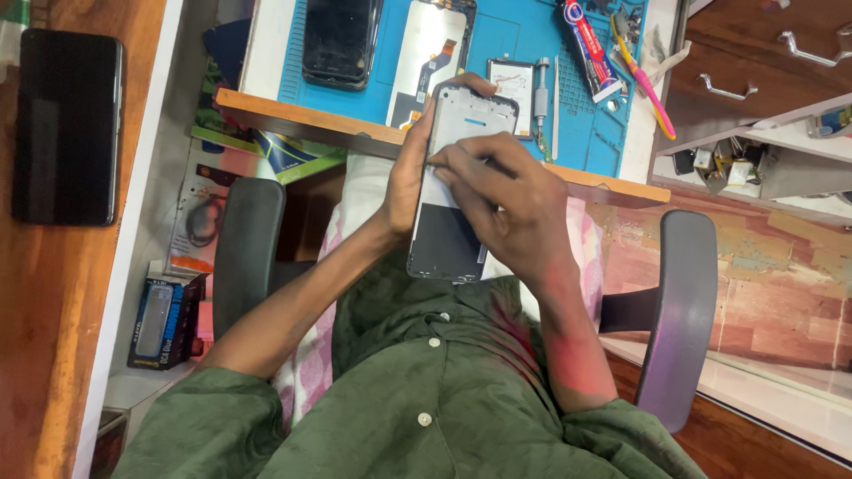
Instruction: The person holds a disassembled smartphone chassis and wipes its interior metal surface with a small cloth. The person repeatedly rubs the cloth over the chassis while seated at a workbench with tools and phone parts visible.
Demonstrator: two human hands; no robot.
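Note:
I hold an opened phone frame upright over my lap, its grey inner side facing me. My left hand grips its left edge, fingertips curling over the top. My right hand lies across the middle of the frame, fingertips pressed on its left side; whether they pinch a small tool or part is hidden. On the blue work mat beyond lie a dark phone, a display panel with a flex cable and a small battery.
A glue tube, a pink-and-yellow tool and a grey screwdriver lie on the mat. A black phone rests on the wooden surface at left. Black chair armrests flank me. Drawers stand at right.

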